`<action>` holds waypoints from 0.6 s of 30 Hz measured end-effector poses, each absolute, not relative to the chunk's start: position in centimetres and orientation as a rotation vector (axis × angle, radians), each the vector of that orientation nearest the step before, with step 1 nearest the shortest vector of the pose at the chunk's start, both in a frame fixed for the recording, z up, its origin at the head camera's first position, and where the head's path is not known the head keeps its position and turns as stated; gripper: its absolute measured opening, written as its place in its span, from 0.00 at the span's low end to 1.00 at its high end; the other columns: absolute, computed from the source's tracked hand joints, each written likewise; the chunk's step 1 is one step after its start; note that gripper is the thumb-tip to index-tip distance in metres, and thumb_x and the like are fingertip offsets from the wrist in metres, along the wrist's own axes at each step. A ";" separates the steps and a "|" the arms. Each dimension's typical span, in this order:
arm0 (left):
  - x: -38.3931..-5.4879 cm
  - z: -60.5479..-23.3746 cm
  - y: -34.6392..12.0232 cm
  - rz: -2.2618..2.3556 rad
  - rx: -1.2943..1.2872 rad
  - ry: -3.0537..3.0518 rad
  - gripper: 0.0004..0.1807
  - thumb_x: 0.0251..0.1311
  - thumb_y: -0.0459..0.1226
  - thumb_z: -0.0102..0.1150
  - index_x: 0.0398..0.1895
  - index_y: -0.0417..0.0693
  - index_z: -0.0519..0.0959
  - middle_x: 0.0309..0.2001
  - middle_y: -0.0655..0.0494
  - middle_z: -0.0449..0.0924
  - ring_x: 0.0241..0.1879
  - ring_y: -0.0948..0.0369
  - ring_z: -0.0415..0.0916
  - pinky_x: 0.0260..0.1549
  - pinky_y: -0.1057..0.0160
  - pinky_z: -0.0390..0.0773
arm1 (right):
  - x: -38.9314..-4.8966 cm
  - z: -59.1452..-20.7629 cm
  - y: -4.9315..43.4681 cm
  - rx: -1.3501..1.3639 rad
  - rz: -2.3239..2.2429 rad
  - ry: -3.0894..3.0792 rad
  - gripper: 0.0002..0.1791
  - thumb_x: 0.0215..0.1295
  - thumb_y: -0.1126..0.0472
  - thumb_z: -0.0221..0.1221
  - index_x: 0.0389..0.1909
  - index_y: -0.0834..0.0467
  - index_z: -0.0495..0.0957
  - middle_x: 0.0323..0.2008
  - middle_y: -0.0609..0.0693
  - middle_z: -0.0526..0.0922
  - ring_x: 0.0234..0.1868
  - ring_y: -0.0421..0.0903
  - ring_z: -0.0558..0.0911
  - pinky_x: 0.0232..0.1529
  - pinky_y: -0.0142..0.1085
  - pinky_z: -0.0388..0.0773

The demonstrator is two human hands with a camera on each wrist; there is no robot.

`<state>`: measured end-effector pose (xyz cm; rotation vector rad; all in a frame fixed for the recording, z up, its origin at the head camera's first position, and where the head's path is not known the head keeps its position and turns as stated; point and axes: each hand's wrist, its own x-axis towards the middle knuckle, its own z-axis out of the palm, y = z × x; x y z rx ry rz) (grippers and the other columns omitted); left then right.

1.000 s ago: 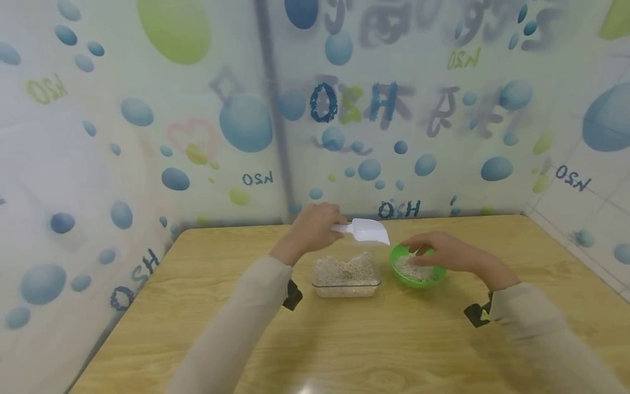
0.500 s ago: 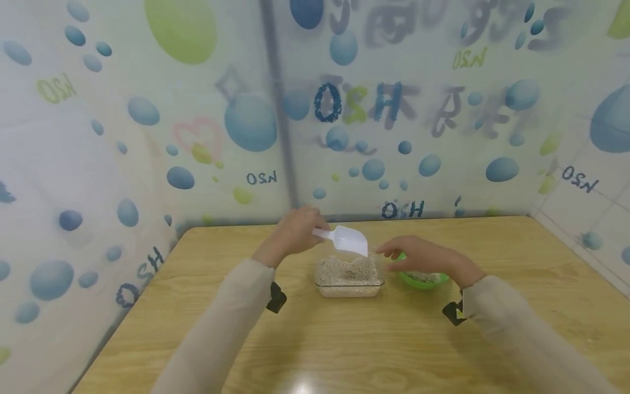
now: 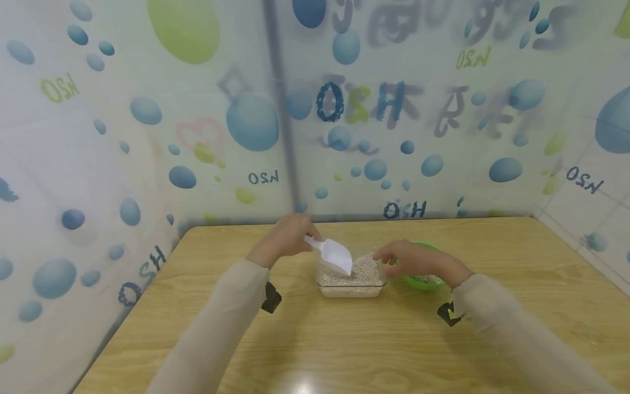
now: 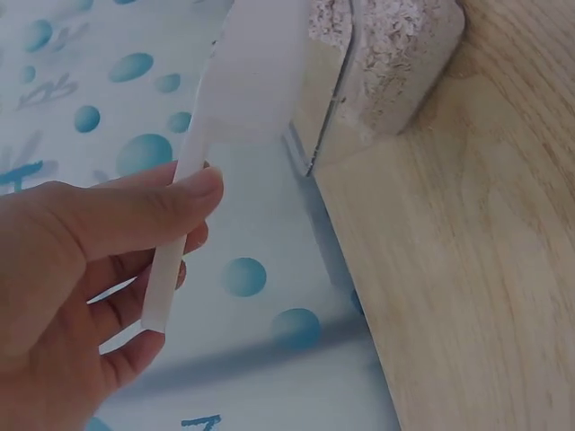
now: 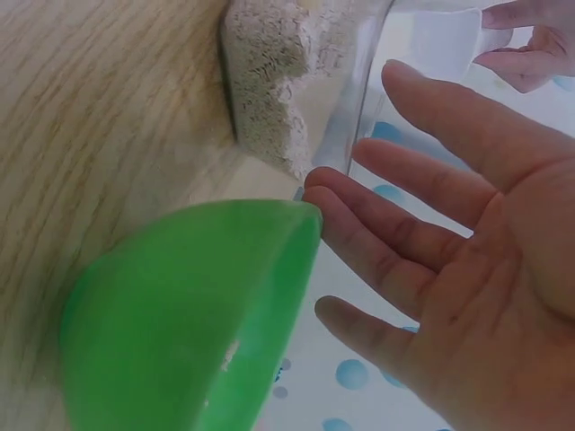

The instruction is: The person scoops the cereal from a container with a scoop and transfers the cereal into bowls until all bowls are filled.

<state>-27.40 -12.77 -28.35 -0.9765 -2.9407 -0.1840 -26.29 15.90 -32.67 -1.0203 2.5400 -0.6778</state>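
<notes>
My left hand point(image 3: 289, 235) grips a white plastic scoop point(image 3: 337, 256) by its handle, thumb on one side and fingers curled on the other in the left wrist view. The scoop tilts down, its front edge right at the pale flakes point(image 3: 366, 266), which look like oats, in a clear rectangular container point(image 3: 349, 291). My right hand point(image 3: 414, 260) hovers between container and green bowl point(image 3: 424, 284), covering part of the bowl in the head view. Its fingers are relaxed and hold nothing; in the right wrist view the fingertips point(image 5: 321, 184) overlap the bowl's rim. Some flakes show inside the bowl.
Container and bowl stand side by side on a light wooden table point(image 3: 315, 345). Behind the table's far edge hangs a white curtain point(image 3: 236, 142) printed with blue and green drops, which also runs along both sides.
My left hand has moved left and down, bringing the scoop from high near the bowl to the flakes in the container. My right hand has shifted left from over the bowl toward the container.
</notes>
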 end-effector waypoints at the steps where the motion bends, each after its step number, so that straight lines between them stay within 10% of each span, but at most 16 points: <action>1: -27.4 -28.2 -12.8 -0.183 -0.973 -2.954 0.12 0.47 0.33 0.68 0.37 0.48 0.84 0.39 0.56 0.82 0.41 0.57 0.76 0.42 0.59 0.73 | -26.3 -32.7 15.9 -1.014 -0.672 2.544 0.23 0.63 0.60 0.57 0.56 0.66 0.70 0.54 0.59 0.73 0.49 0.53 0.75 0.46 0.44 0.73; 18: -27.3 -29.0 -12.1 -0.185 -0.885 -3.104 0.12 0.46 0.32 0.68 0.37 0.52 0.84 0.37 0.59 0.81 0.41 0.59 0.75 0.43 0.62 0.72 | -26.1 -33.0 15.8 -0.979 -0.715 2.552 0.23 0.61 0.60 0.59 0.54 0.68 0.72 0.52 0.61 0.73 0.49 0.56 0.75 0.47 0.45 0.73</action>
